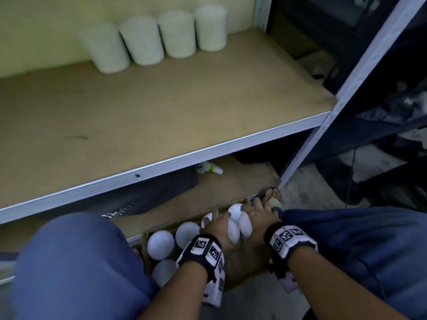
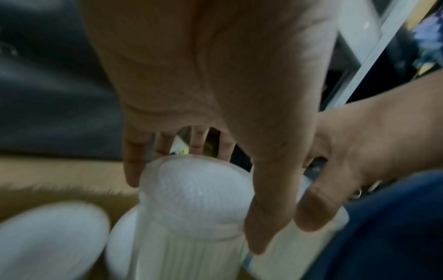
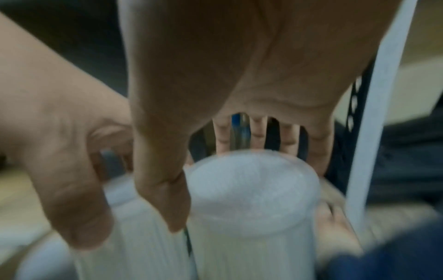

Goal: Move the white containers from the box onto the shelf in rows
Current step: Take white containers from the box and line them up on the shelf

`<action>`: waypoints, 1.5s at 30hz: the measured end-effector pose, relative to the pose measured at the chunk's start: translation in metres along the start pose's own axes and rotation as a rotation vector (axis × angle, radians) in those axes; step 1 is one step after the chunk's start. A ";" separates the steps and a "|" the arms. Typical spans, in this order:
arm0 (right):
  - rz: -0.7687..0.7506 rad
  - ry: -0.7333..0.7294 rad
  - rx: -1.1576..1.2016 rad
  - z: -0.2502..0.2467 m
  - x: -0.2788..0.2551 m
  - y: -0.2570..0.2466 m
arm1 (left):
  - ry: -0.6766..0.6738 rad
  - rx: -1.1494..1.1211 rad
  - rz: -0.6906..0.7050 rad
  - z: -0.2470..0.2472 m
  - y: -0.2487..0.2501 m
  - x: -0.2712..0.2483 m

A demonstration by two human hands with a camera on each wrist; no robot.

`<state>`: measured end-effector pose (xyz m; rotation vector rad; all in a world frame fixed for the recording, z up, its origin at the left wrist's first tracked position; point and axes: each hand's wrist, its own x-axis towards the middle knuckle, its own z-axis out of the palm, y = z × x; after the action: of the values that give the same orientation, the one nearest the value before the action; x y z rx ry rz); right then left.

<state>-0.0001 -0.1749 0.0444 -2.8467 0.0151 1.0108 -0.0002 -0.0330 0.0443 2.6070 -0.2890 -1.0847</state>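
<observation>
In hand: left hand point(image 1: 219, 227) fingers curl round one white container point(image 2: 194, 193); right hand point(image 1: 258, 215) wraps another point(image 3: 254, 191), both over the box point(image 1: 231, 269).
Done: four containers point(image 1: 157, 38) line the shelf's point(image 1: 161, 116) back edge.
Left: several more in the box (exact count hidden).

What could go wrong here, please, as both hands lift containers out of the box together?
The left hand and right hand each grip a container side by side, thumbs nearly touching, so they may knock each other. Lifting could also strike the shelf edge above the box.
</observation>
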 end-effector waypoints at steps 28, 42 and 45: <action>-0.467 0.685 0.208 -0.272 -0.174 -0.133 | 0.839 -0.087 0.105 -0.274 -0.027 -0.239; -0.491 0.577 0.321 -0.257 -0.079 -0.199 | 0.915 -0.297 -0.033 -0.273 -0.103 -0.183; -0.507 0.598 0.350 -0.253 -0.073 -0.199 | 0.945 -0.294 -0.031 -0.267 -0.107 -0.177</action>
<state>0.1122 -0.0089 0.3072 -2.5095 -0.4054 0.0403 0.0757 0.1722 0.3014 2.5215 0.1245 0.1664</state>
